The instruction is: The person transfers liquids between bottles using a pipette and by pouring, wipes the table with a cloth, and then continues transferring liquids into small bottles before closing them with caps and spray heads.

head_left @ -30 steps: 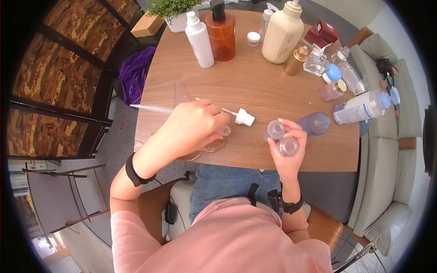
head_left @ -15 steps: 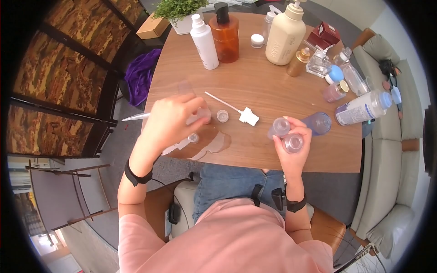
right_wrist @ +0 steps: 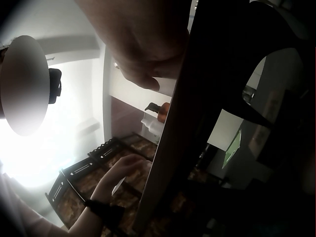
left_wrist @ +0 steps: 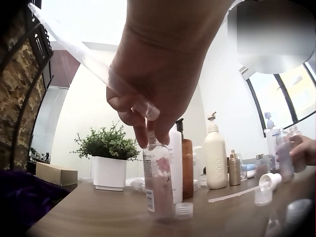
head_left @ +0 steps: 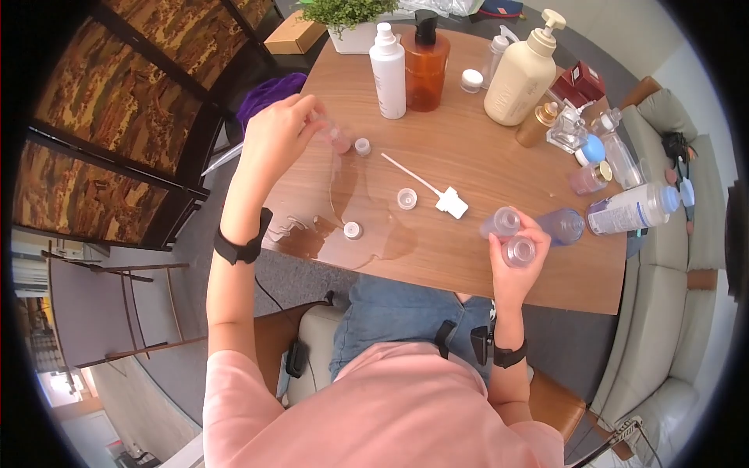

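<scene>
My left hand [head_left: 282,129] is at the table's far left. Its fingertips pinch the neck of a small clear bottle [left_wrist: 159,185] with a pink flower print, upright on the table. A long translucent tapered tube [left_wrist: 81,52] lies across the same hand and points outward. My right hand [head_left: 521,269] holds two small clear bottles, one [head_left: 504,221] behind the other [head_left: 519,251]. Between the hands lie a white pump top [head_left: 451,203] with a long straw, a clear cap [head_left: 406,199] and another small cap [head_left: 353,230]. One more cap [head_left: 363,146] sits beside the flower-print bottle.
A puddle [head_left: 320,242] wets the table's front left. At the back stand a white bottle [head_left: 388,74], an amber bottle [head_left: 426,74] and a cream pump bottle [head_left: 519,78]. A bluish bottle [head_left: 563,226] and a labelled bottle [head_left: 624,210] are right of my right hand.
My left hand has moved away from the front of the table to its far left, carrying the flower-print bottle and the tube. The small caps have come into view. My right hand keeps its two bottles.
</scene>
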### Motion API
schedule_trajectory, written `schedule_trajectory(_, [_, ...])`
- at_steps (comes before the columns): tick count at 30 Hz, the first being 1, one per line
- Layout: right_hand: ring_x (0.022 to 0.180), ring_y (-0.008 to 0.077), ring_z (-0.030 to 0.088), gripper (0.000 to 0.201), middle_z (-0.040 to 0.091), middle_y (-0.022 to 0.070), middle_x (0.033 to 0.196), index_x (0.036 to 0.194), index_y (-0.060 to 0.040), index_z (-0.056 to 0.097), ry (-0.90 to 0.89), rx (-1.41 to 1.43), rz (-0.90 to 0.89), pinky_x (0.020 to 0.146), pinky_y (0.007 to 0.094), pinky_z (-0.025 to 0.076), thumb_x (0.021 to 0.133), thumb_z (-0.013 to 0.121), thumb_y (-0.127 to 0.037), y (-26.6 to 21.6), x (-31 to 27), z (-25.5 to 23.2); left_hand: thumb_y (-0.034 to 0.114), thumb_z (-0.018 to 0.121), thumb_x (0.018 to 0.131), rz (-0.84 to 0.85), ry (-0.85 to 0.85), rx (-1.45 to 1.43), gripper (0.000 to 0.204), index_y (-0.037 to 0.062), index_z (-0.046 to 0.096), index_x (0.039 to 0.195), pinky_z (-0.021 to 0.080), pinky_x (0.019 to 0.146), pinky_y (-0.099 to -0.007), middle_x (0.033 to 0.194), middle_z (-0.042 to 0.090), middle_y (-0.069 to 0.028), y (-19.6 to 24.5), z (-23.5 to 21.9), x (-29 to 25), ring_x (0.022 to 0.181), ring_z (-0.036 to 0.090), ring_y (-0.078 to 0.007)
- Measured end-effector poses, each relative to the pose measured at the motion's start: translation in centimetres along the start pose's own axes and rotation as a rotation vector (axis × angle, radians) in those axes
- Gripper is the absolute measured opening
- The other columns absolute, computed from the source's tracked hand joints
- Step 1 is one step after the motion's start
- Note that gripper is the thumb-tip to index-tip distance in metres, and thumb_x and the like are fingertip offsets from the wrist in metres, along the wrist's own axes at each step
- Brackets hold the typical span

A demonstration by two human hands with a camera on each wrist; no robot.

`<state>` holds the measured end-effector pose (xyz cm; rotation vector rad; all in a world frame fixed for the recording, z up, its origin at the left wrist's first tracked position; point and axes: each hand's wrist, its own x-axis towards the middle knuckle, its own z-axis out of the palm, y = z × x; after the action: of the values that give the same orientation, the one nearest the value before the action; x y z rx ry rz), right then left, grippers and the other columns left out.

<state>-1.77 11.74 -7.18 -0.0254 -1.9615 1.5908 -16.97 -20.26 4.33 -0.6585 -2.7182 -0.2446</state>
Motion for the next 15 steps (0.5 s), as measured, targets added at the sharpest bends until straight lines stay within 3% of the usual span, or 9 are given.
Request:
schedule_trajectory(10, [0.113,0.0274,0.058,0.043,0.058,0.0197,0.121,0.101,-0.0058,0.043,0.035,-0.051,-0.018,0.098,0.0376,0.044,0.074,0.072,0.01,0.4,0.1,0.1,0.021,0.065,0.085,0.016,0.111,0.142,0.015,0.0093,0.063,0.095,0.051,0.069,-0.0393,0.084,0.063,-0.0071,-4.0,2.6,3.4,0.082,0.064,-0.0285])
schedule_trajectory(15, [0.114,0.0278,0.058,0.042,0.058,0.0202,0.121,0.1,-0.0059,0.043,0.039,-0.043,-0.005,0.098,0.0379,0.044,0.074,0.072,0.01,0.1,0.1,0.3,0.019,0.061,0.088,-0.011,0.082,0.163,0.015,0.0109,0.061,0.1,0.051,0.07,-0.0397,0.089,0.064,-0.0081,-5.3,4.0,4.6,0.084,0.064,-0.0299])
